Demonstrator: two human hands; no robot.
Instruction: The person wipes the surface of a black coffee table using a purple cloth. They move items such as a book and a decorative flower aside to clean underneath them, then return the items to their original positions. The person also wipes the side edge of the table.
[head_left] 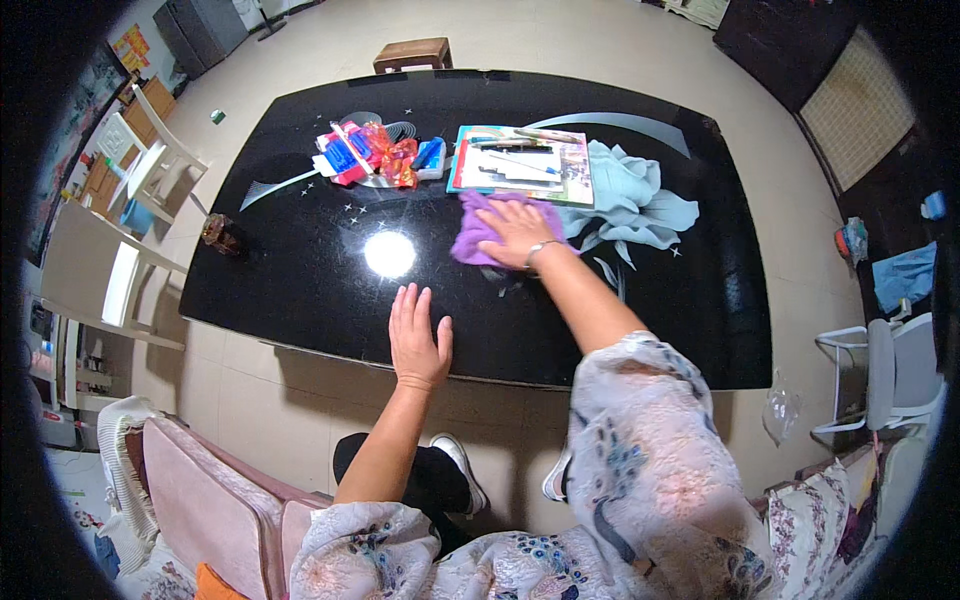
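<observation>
My right hand [517, 232] lies with its fingers spread over a bunched purple cloth [470, 245], pressing it on the glossy black tabletop [300, 280]. A bracelet circles that wrist. Just beyond the cloth sits a stack of books or booklets [578, 170] with several pens [520, 160] on top. My left hand [417, 340] is held open at the table's near edge, fingers stretched forward and nothing in it. Whether its fingertips touch the glass I cannot tell.
Red and blue wrapped packets [365, 152] sit at the table's far left-centre, beside a small tub [430, 160]. A dark jar [220, 235] stands near the left edge. White chairs [160, 160] are to the left, a wooden stool [412, 54] beyond, a pink sofa [205, 490] behind me.
</observation>
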